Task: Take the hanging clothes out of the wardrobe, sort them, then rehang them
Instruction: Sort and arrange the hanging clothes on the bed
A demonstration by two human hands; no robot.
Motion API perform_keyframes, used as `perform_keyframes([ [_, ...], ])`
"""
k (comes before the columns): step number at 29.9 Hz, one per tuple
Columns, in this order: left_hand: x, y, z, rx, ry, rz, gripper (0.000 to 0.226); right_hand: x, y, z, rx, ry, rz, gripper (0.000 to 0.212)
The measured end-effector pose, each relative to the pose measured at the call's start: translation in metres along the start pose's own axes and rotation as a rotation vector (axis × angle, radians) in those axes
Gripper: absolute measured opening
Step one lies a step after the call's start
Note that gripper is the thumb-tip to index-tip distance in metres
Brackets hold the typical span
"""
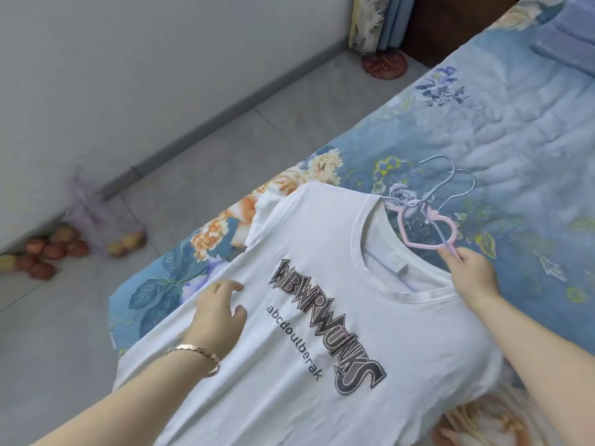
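A white T-shirt (322, 239) with dark block lettering lies face up across the corner of a bed. A pink hanger (428, 228) with a heart-shaped neck and a metal hook sticks out of its collar; a second pale hook lies beside the first. My right hand (471, 272) pinches the lower end of the pink heart at the collar's edge. My left hand (219, 313), with a bracelet on the wrist, rests on the shirt's chest left of the print, fingers loosely apart and holding nothing.
The bed carries a blue floral quilt (483, 123). Grey tiled floor (225, 149) runs along its left side to a white wall. A mesh bag and loose fruit (54, 249) lie by the wall. A red round object (384, 64) sits near a curtain at the top.
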State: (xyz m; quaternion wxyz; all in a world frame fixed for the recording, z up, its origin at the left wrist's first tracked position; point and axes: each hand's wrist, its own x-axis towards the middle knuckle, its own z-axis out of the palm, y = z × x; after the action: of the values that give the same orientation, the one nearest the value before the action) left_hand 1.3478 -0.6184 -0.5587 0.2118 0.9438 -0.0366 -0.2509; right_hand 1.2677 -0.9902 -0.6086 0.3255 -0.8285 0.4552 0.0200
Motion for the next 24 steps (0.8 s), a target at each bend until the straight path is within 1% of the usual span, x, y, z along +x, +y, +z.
perform_keyframes([
  [3,0.023,0.001,0.018,0.006,-0.022,0.012,0.032,0.032,0.012,0.019,-0.036,-0.042,0.055,0.043],
  [5,0.031,0.004,0.026,0.006,-0.055,0.007,0.029,0.039,0.016,0.035,-0.145,-0.033,0.162,0.034],
  [7,0.032,0.009,0.032,0.007,-0.088,0.006,0.026,0.035,0.016,0.046,-0.211,0.02,0.297,0.044],
  [8,0.031,0.012,0.033,0.004,-0.113,0.011,0.023,0.028,0.013,0.049,-0.219,0.059,0.321,0.049],
  [10,0.026,0.017,0.032,0.018,-0.182,0.027,0.017,0.01,0.004,0.051,-0.254,0.081,0.269,0.049],
  [12,0.018,0.02,0.027,0.061,-0.245,0.041,0.015,-0.016,-0.008,0.051,-0.345,-0.013,0.137,0.046],
  [14,0.009,0.023,0.019,0.1,-0.292,0.056,0.014,-0.046,-0.014,0.051,-0.403,-0.175,0.027,0.041],
  [16,-0.003,0.027,0.01,0.142,-0.339,0.084,0.013,-0.079,-0.019,0.046,-0.379,-0.356,-0.022,0.03],
  [18,-0.018,0.033,-0.003,0.202,-0.378,0.137,0.012,-0.114,-0.024,0.034,-0.356,-0.487,-0.003,0.025],
  [20,-0.035,0.039,-0.017,0.289,-0.412,0.213,0.011,-0.149,-0.03,0.018,-0.384,-0.573,0.045,0.027],
  [22,-0.059,0.046,-0.033,0.399,-0.434,0.297,0.013,-0.187,-0.034,-0.002,-0.412,-0.595,0.088,0.029],
  [24,-0.089,0.058,-0.049,0.488,-0.451,0.388,0.022,-0.226,-0.036,-0.026,-0.397,-0.561,0.109,0.028],
])
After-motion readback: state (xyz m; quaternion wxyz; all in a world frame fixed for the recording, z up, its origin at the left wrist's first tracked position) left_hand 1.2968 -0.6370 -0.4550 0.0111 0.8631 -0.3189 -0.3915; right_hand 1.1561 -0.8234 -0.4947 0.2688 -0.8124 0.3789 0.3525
